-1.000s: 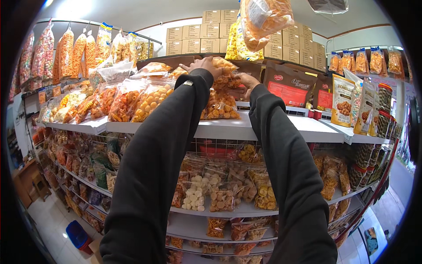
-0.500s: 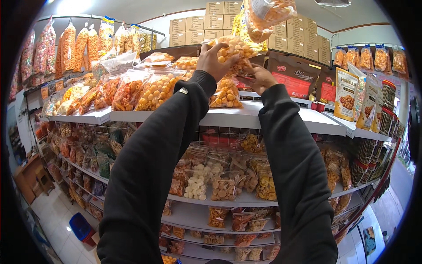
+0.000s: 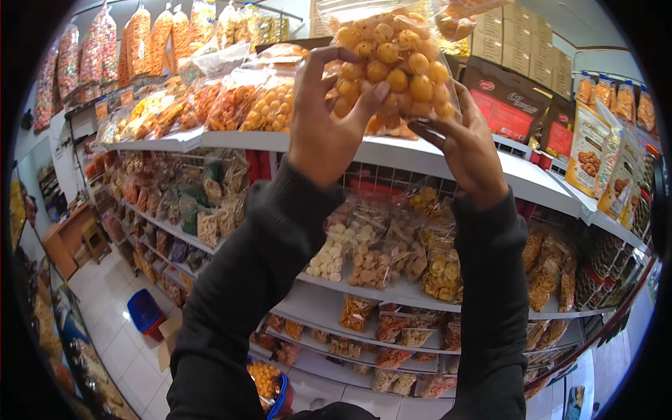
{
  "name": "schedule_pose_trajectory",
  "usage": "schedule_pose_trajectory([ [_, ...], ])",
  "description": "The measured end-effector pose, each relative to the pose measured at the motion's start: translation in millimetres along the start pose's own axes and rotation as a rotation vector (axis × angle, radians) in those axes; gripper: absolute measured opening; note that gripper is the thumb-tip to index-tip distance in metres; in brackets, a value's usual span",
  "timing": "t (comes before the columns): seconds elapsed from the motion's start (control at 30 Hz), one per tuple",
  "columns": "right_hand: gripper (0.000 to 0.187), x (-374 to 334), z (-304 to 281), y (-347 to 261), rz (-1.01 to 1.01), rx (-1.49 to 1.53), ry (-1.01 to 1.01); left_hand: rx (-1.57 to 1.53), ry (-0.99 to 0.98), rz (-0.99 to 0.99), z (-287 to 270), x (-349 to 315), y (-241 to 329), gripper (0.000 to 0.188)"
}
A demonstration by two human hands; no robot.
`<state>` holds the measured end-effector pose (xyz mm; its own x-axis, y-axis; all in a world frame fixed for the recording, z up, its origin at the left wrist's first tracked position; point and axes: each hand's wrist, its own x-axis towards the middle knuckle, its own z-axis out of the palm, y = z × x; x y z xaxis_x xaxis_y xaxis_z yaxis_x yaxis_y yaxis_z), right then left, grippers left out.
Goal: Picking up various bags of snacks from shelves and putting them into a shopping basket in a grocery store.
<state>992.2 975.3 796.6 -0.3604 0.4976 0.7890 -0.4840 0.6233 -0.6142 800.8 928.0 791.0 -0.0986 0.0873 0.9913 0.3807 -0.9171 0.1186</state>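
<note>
I've got L hand (image 3: 322, 115) & R hand (image 3: 477, 154) gripping 1 clear bag (image 3: 395, 73) of round orange snacks (image 3: 419, 64), held before white shelf (image 3: 546, 187); beyond, 2 brown pouches (image 3: 521, 101) w/ red panels (image 3: 500, 115); far R, 4 orange-filled hanging bags (image 3: 603, 91).

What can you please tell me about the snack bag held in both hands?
The clear plastic bag is filled with round orange snacks, some speckled. It is held roughly upright before the white shelf, its top at the picture's edge. The left hand grips its left side, thumb across the front; the right hand holds its lower right corner.
</note>
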Motion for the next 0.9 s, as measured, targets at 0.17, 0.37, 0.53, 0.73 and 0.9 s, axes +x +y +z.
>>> schedule_pose_trajectory([
  [0.17,0.07,-68.7,33.6,24.6,-0.037,0.097,-0.128,-0.287,0.021,-0.243,-40.2,-75.3,64.7,0.044],
  [0.37,0.09,-169.6,78.7,60.6,0.258,0.228,-0.134,0.085,-0.143,-0.376,-101.6,-169.4,116.8,0.045],
  [0.53,0.098,-274.4,127.4,96.2,0.519,0.471,-0.18,0.056,-0.075,-0.746,-141.2,-269.7,170.3,0.04],
  [0.73,0.108,-395.1,208.9,123.3,0.885,1.123,0.023,0.1,-0.071,-1.152,-210.8,-382.8,231.0,0.039],
  [0.9,0.077,-504.9,274.5,159.3,1.073,0.995,0.15,0.359,-0.291,-1.165,-268.4,-436.7,272.5,0.06],
])
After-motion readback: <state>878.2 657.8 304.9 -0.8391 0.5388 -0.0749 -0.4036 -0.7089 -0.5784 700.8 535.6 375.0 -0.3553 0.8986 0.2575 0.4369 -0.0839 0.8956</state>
